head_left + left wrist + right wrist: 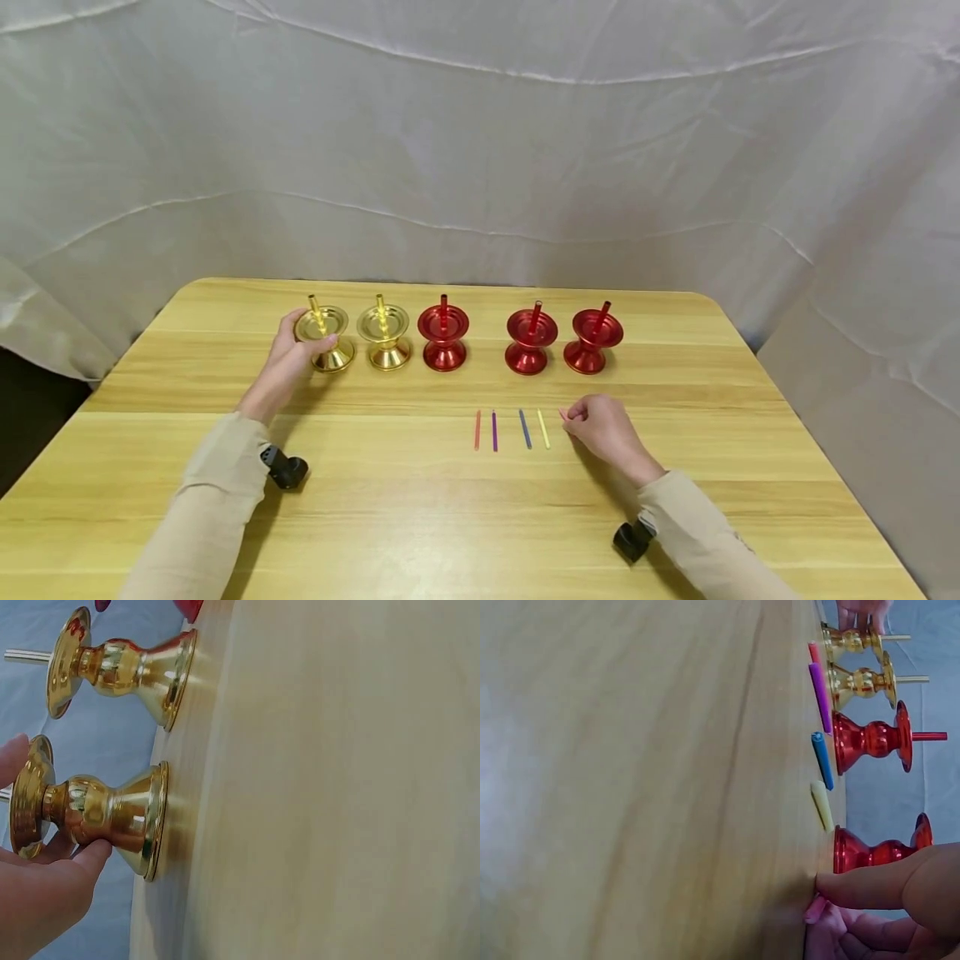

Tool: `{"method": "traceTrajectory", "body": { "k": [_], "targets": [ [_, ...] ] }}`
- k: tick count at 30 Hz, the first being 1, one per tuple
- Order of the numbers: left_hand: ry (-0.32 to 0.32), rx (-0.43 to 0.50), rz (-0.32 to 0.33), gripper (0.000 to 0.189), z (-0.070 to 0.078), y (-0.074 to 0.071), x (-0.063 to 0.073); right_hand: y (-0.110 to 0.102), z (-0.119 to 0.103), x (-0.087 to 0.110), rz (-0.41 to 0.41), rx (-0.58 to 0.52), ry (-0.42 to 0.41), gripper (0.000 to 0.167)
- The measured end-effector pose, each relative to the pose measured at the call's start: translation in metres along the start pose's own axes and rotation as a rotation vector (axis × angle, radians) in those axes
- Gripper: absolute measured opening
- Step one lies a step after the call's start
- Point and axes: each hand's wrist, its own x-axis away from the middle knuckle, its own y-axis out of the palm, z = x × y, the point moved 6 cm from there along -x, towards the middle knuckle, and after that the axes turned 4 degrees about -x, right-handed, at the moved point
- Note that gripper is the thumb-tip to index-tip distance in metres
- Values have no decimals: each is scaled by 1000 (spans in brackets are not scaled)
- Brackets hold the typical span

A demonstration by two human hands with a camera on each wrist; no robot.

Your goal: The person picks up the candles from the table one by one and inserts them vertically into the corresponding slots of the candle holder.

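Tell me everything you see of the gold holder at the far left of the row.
The gold holder looks like polished, reflective metal. A shallow dish with a thin, straight tube rising from it tops a rounded waist and flared, rimmed base. It stands upright and appears to rest on the table. The left hand grips it, thumb at the dish, fingers around the waist. Whether the tube is hollow throughout cannot be told.
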Motion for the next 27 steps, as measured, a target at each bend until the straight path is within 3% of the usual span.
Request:
{"method": "traceTrajectory", "body": {
  "k": [4, 12, 27],
  "targets": [
    [-3, 8, 5, 83, -1, 1, 1, -1, -2, 0, -38, -12, -22, 4],
    [12, 18, 9, 82, -2, 2, 0, -3, 1, 0, -74, -80, 20, 8],
    [55, -21, 5, 82, -4, 0, 1, 6, -27, -14, 65, -300, -97, 15]
  ]
}}
